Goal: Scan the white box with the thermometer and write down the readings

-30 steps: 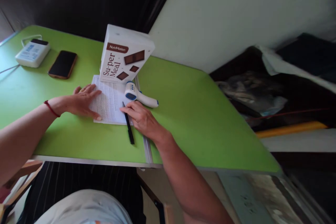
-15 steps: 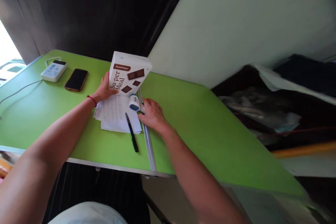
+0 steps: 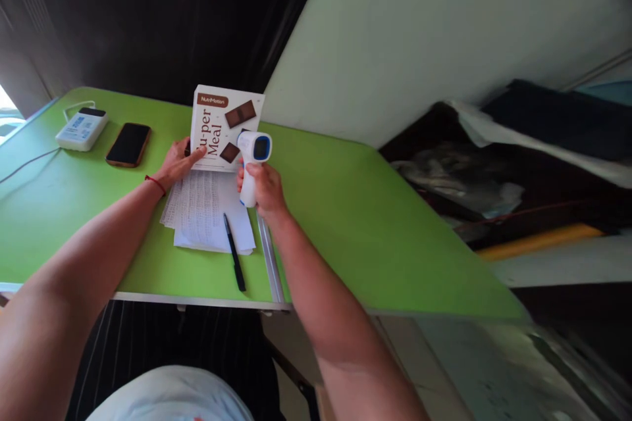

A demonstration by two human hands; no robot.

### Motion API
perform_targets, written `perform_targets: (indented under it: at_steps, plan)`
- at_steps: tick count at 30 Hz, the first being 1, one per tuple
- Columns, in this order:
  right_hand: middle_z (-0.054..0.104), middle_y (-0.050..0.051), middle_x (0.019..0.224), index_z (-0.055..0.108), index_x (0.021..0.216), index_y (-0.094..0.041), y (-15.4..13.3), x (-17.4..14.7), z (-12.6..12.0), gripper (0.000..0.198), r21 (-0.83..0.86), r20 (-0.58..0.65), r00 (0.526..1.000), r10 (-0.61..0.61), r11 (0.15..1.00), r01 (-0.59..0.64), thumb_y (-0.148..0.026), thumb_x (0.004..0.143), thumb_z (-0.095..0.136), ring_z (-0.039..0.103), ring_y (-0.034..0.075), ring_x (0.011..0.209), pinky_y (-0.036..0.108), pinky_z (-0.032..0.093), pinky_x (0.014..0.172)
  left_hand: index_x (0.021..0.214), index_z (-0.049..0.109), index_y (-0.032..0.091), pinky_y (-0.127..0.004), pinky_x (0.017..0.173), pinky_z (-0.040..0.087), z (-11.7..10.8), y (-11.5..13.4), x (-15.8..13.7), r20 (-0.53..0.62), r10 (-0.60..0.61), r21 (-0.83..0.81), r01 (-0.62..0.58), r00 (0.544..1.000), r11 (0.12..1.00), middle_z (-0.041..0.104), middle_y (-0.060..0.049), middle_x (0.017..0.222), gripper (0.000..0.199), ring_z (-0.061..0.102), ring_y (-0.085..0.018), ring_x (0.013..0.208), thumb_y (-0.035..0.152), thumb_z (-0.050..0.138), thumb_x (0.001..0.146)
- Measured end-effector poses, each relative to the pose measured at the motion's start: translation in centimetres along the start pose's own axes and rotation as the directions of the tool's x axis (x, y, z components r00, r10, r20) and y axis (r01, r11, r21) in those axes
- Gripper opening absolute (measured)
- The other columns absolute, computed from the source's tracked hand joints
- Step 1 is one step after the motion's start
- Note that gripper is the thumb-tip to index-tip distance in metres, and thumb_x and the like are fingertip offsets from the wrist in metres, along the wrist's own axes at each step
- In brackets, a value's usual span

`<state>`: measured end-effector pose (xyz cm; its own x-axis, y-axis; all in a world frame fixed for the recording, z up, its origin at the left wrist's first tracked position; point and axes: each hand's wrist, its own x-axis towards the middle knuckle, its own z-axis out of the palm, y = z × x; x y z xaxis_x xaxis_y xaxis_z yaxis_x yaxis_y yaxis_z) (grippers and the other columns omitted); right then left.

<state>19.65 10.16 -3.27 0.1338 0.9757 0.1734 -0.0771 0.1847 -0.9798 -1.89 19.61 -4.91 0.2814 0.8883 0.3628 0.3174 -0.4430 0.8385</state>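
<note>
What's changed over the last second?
The right hand moved off the pen and lifted the infrared thermometer. The left hand moved forward from the papers to the NutriMotion box, whose top no longer shows. Phone and white corded device stay put.

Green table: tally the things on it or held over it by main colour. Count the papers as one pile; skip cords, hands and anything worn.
White: 4 (box, thermometer, paper pile, corded gadget)
Black: 2 (pen, phone with a brown edge)
Total: 6
</note>
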Motion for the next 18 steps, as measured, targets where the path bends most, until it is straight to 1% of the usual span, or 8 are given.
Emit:
perform_targets:
  at_steps: [3, 6, 8, 12, 18]
  plan:
    - [0.056, -0.007, 0.057, 0.057, 0.078, -0.025, 1.3, -0.9, 1.7, 0.042, 0.028, -0.006, 0.996, 0.088, 0.996, -0.088, -0.062, 0.066, 0.073, 0.050, 0.010, 0.048, 0.025, 0.043, 0.046, 0.113, 0.068, 0.016, -0.047, 0.092, 0.054, -0.1, 0.3, -0.3, 0.009, 0.022, 0.071, -0.023, 1.000, 0.997, 0.075, -0.014, 0.112, 0.053, 0.069, -0.031, 0.100, 0.064, 0.058, 0.093]
    - [0.055, -0.008, 0.056, 0.053, 0.075, -0.025, 1.8, -1.2, 2.2, 0.048, 0.037, 0.009, 0.990, 0.141, 0.989, -0.142, -0.065, 0.063, 0.076, 0.050, 0.009, 0.047, 0.024, 0.043, 0.044, 0.114, 0.066, 0.016, -0.046, 0.092, 0.054, 0.1, 0.3, -0.6, 0.008, 0.024, 0.087, -0.025, 1.000, 0.996, 0.074, -0.013, 0.113, 0.052, 0.069, -0.030, 0.102, 0.062, 0.057, 0.094]
    - [0.056, -0.008, 0.057, 0.052, 0.076, -0.025, 1.9, -1.2, 2.3, 0.050, 0.072, 0.022, 0.988, 0.152, 0.986, -0.153, -0.066, 0.062, 0.077, 0.051, 0.009, 0.047, 0.024, 0.045, 0.045, 0.116, 0.065, 0.015, -0.046, 0.094, 0.054, 0.1, 0.1, -0.7, 0.004, 0.012, 0.096, -0.013, 1.000, 0.995, 0.073, -0.014, 0.115, 0.051, 0.068, -0.031, 0.105, 0.060, 0.057, 0.094]
    - [0.056, -0.008, 0.057, 0.052, 0.078, -0.025, 2.0, -1.2, 2.5, 0.052, 0.116, 0.038, 0.983, 0.177, 0.977, -0.181, -0.067, 0.061, 0.079, 0.051, 0.009, 0.047, 0.024, 0.045, 0.045, 0.118, 0.064, 0.016, -0.045, 0.093, 0.054, 0.1, -0.1, -0.9, 0.015, -0.013, 0.094, 0.011, 1.000, 0.995, 0.073, -0.013, 0.115, 0.050, 0.068, -0.030, 0.102, 0.057, 0.065, 0.090]
    - [0.057, -0.008, 0.057, 0.053, 0.078, -0.024, 2.0, -1.3, 2.3, 0.054, 0.120, 0.041, 0.978, 0.202, 0.971, -0.206, -0.067, 0.059, 0.081, 0.052, 0.009, 0.047, 0.024, 0.045, 0.044, 0.123, 0.062, 0.015, -0.046, 0.099, 0.053, 0.3, -0.1, -1.1, 0.028, 0.021, 0.098, -0.024, 0.999, 0.995, 0.072, -0.015, 0.123, 0.049, 0.068, -0.030, 0.111, 0.053, 0.064, 0.092]
